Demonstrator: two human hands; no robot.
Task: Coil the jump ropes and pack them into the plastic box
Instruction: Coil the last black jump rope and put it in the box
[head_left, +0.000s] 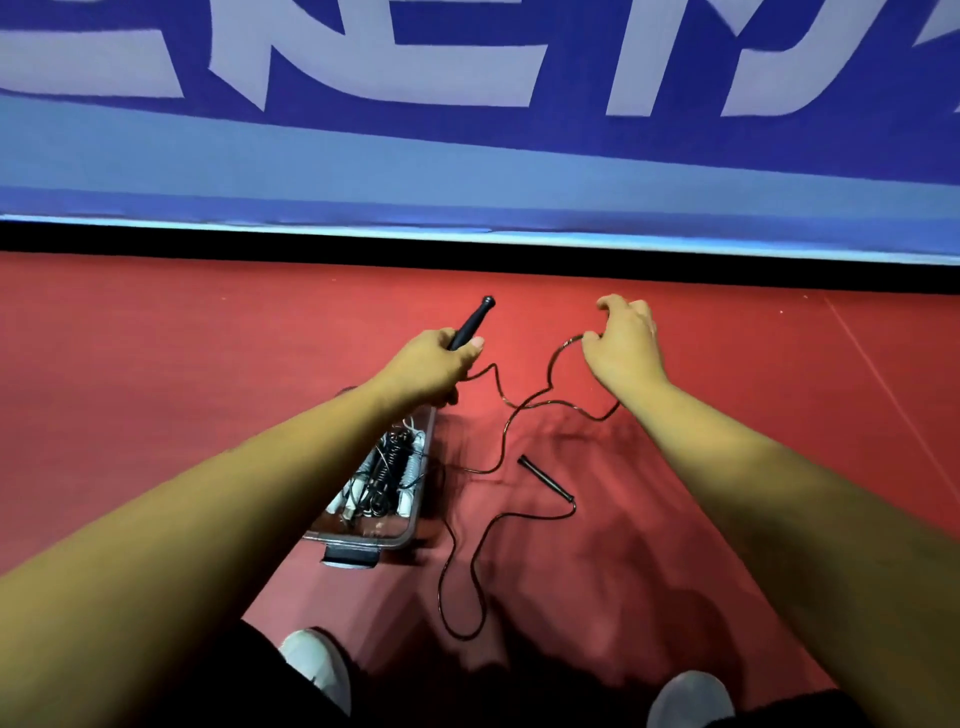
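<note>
Centrally: red floor (156, 415), mid-area, carried plastic box (363, 541), coiled ropes (389, 467) inside. Black jump rope (440, 584) trailed slack right of box. As anchor, left hand (431, 364) gripped handle (470, 322); right hand (623, 343) pinched cord, likely for looping. Spare handle (545, 478) lay loose.

Red floor (156, 364) meets a blue banner (467, 156) with pale lettering

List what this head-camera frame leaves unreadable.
Head view:
- Plastic box: left side hidden under the left forearm; the ropes inside are a blurred tangle, uncountable.
- Handle: lower end buried in the left hand.
- Cord: a stretch hidden behind the right hand.
- Banner lettering: cut off by the top edge.
</note>
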